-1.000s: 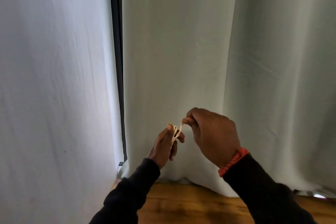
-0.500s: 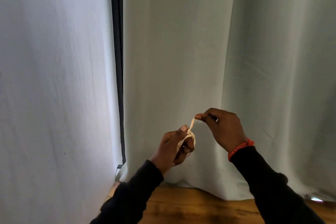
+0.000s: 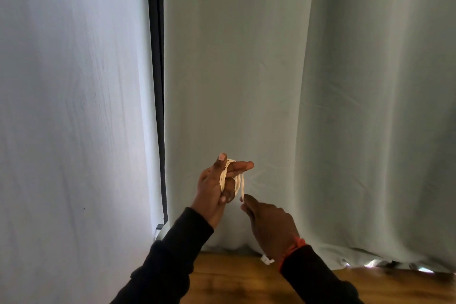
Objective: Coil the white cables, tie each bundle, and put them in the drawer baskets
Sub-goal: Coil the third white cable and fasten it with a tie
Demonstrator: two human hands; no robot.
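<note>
A white cable point(image 3: 237, 181) is wound in several loops around the fingers of my left hand point(image 3: 217, 187), which is raised in front of the curtain with its thumb up and forefinger pointing right. A loose strand hangs from the coil down to my right hand point(image 3: 270, 223), which pinches it just below and to the right of the coil. A white cable end point(image 3: 266, 259) shows under my right wrist. No drawer or basket is in view.
Pale curtains point(image 3: 246, 69) hang right behind my hands, with a dark vertical frame point(image 3: 158, 81) between two panels. A wooden surface point(image 3: 237, 279) lies below my arms. A red bracelet point(image 3: 292, 250) is on my right wrist.
My right hand went from above the coil down to below and right of it, drawing the strand around. My left hand tilted upward with more loops around its fingers.
</note>
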